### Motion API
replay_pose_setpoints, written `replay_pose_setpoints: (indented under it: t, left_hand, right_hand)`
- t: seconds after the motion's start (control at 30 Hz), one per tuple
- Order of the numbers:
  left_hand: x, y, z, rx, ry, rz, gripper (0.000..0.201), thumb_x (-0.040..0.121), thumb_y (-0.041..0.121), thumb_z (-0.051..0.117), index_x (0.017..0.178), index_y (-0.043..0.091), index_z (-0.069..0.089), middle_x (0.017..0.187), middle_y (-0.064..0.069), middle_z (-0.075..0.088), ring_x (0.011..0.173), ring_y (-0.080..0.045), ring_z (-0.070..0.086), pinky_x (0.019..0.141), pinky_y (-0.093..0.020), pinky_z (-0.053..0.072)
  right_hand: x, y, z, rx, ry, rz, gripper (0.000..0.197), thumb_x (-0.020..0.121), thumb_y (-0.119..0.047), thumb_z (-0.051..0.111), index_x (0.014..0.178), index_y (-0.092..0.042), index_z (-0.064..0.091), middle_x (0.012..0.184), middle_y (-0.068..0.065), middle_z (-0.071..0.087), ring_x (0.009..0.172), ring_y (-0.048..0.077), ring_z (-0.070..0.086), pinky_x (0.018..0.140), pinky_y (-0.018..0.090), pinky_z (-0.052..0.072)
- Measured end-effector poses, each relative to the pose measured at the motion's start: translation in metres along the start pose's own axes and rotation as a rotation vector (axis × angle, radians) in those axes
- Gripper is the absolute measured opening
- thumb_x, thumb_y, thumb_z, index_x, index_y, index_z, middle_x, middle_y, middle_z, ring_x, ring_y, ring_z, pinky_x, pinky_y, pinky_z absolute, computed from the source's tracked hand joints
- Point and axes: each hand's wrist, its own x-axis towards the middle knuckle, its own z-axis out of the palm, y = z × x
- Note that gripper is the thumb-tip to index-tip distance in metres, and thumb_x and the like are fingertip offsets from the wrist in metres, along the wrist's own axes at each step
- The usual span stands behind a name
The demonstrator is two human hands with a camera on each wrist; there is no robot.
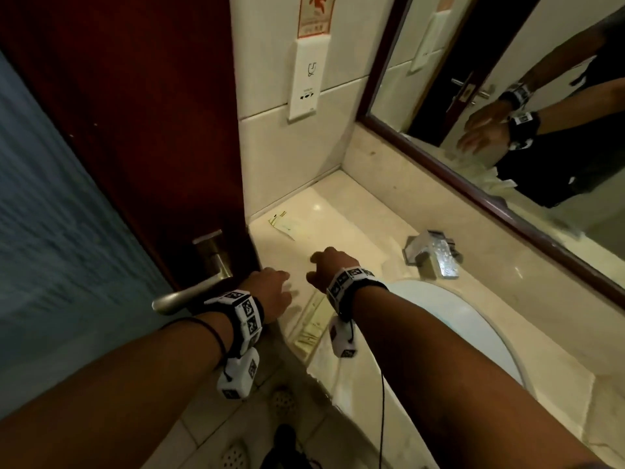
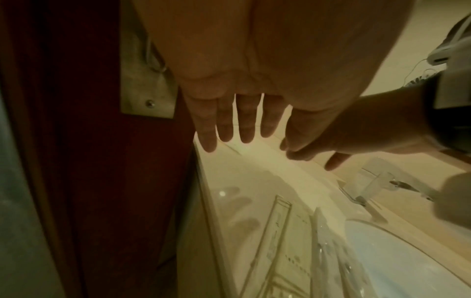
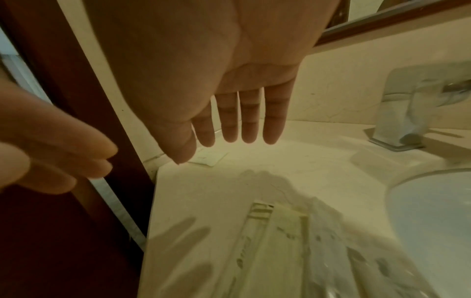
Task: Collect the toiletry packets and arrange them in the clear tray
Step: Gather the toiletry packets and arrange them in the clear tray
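Two flat hands — left hand (image 1: 270,289), right hand (image 1: 326,265) — above packets (image 1: 309,328), holding nothing

So it's a cream marble vanity counter (image 1: 341,204), glossy, running into the tiled wall corner on the left. One flat white packet (image 1: 283,223) with a yellow-green edge lies way back in that corner, on its own. Closer to the front edge sits a clear tray (image 1: 309,328) with packets (image 3: 270,238) lying flat inside, too blurry to count. A chrome faucet (image 1: 434,253) stands on the counter behind the white sink basin (image 1: 449,319), which is sunk into the top.
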Motion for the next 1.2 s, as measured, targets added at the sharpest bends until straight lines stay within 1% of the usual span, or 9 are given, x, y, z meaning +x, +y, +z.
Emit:
replay_pose_setpoints:
  t: [0.1,0.17,0.47,0.57,0.7,0.8,0.9,1.1,1.2]
  left_hand:
    - [0.019,0.012,-0.005,0.027,0.009,-0.013,0.065,0.097,0.04,0.047,0.153,0.018,0.022,0.157,-0.005,0.026,0.141,-0.032,0.029,0.115,-0.038,0.028]
    - [0.03,0.018,-0.004,-0.002,0.013,-0.026,0.069,0.097,0.039,0.047,0.154,0.016,0.017,0.158,-0.006,0.024,0.144,-0.03,0.024,0.117,-0.037,0.022]
    - [0.046,0.019,0.009,-0.065,-0.038,-0.139,0.067,0.097,0.04,0.046,0.154,0.014,0.02,0.158,-0.007,0.025,0.142,-0.029,0.028,0.115,-0.032,0.024]
    - [0.05,0.016,0.005,-0.052,-0.019,-0.133,0.066,0.098,0.039,0.046,0.153,0.013,0.021,0.156,-0.006,0.028,0.141,-0.028,0.03,0.114,-0.029,0.023]
    - [0.054,0.011,0.002,-0.033,0.016,-0.137,0.06,0.097,0.038,0.047,0.149,0.013,0.03,0.149,-0.007,0.038,0.132,-0.028,0.041,0.109,-0.029,0.031]
    - [0.057,0.006,0.003,-0.035,-0.008,-0.139,0.059,0.095,0.039,0.048,0.147,0.014,0.033,0.146,-0.007,0.041,0.13,-0.027,0.044,0.108,-0.032,0.033]
    - [0.061,0.006,0.006,-0.057,-0.032,-0.169,0.062,0.093,0.041,0.05,0.147,0.017,0.033,0.146,-0.007,0.041,0.128,-0.029,0.045,0.107,-0.034,0.037]
    - [0.068,0.011,0.005,-0.085,-0.028,-0.209,0.063,0.094,0.039,0.051,0.15,0.017,0.03,0.151,-0.007,0.036,0.135,-0.031,0.037,0.111,-0.033,0.03]
    - [0.071,0.009,0.004,-0.124,-0.05,-0.229,0.068,0.092,0.042,0.052,0.151,0.02,0.028,0.151,-0.006,0.035,0.136,-0.032,0.036,0.112,-0.036,0.032]
  right_hand:
    - [0.033,0.003,-0.004,0.025,-0.064,-0.04,0.066,0.094,-0.047,0.056,0.153,-0.03,0.032,0.161,0.006,0.024,0.14,0.035,0.034,0.106,0.049,0.041]
    - [0.054,0.005,-0.004,0.047,-0.101,-0.061,0.073,0.094,-0.048,0.059,0.156,-0.034,0.023,0.166,0.005,0.011,0.146,0.036,0.025,0.111,0.052,0.036]
    - [0.109,-0.004,0.01,0.061,-0.12,-0.156,0.073,0.091,-0.044,0.06,0.155,-0.037,0.024,0.166,0.008,0.007,0.148,0.036,0.015,0.112,0.053,0.034]
    - [0.128,-0.006,0.01,0.053,-0.134,-0.154,0.073,0.09,-0.051,0.058,0.153,-0.043,0.023,0.165,0.008,0.003,0.149,0.035,0.011,0.113,0.054,0.031]
    - [0.152,-0.009,0.008,0.036,-0.172,-0.155,0.073,0.088,-0.063,0.055,0.151,-0.05,0.02,0.165,0.005,-0.002,0.15,0.035,0.004,0.116,0.06,0.02]
    - [0.158,-0.01,0.013,0.006,-0.194,-0.149,0.069,0.086,-0.067,0.052,0.148,-0.048,0.027,0.163,0.002,0.006,0.147,0.034,0.01,0.113,0.063,0.018]
    - [0.153,-0.011,0.025,0.005,-0.183,-0.137,0.06,0.087,-0.06,0.048,0.142,-0.041,0.033,0.156,0.002,0.017,0.14,0.033,0.02,0.108,0.064,0.022]
    - [0.131,-0.013,0.033,-0.027,-0.126,-0.131,0.055,0.093,-0.043,0.044,0.145,-0.029,0.036,0.143,0.0,0.037,0.132,0.029,0.033,0.105,0.058,0.029]
    - [0.119,-0.013,0.035,-0.022,-0.098,-0.142,0.049,0.094,-0.042,0.045,0.14,-0.027,0.047,0.14,0.0,0.046,0.129,0.027,0.04,0.102,0.053,0.034]
